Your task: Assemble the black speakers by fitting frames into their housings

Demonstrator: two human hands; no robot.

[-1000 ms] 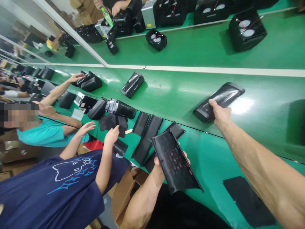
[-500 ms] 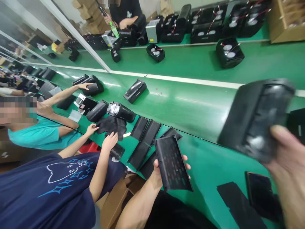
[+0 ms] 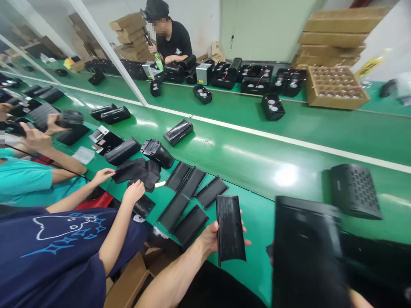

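My left hand is closed around a curved black plastic panel with rows of slots, held upright above the green table. At the lower right, a large black speaker housing is blurred and close to the camera. Only a bit of my right hand shows at its lower edge, gripping it. Several similar black panels lie on the table to the left of my left hand. Beyond the held housing, a black speaker body with a perforated face rests on the green belt.
A co-worker's hands work at a black cloth on my left. Another black housing lies on the belt. Across the line stand a person in black, several open speaker boxes and a divided carton.
My right hand has lifted the housing off the belt and brought it close to me. My left hand still holds the panel, now turned more upright. The view has swung to the right.
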